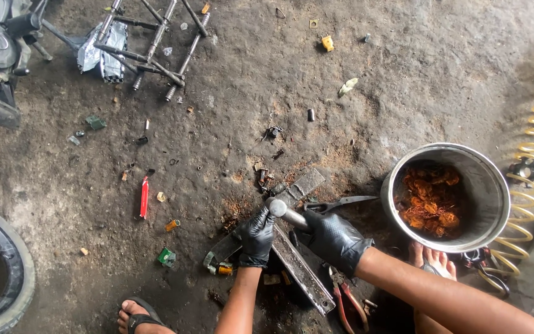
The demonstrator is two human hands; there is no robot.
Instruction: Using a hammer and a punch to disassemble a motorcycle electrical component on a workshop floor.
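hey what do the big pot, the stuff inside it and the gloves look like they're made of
The pot looks like bare metal: a dull silver sheen. The tangle inside looks like copper wire, orange-brown. The gloves on the left hand and right hand seem thin black rubber.

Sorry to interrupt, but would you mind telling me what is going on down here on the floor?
A person in black gloves crouches over a dirt floor. The right hand grips a metal rod, while the left hand rests beside it on a flat metal bar. A steel pot of reddish copper wire stands nearby.
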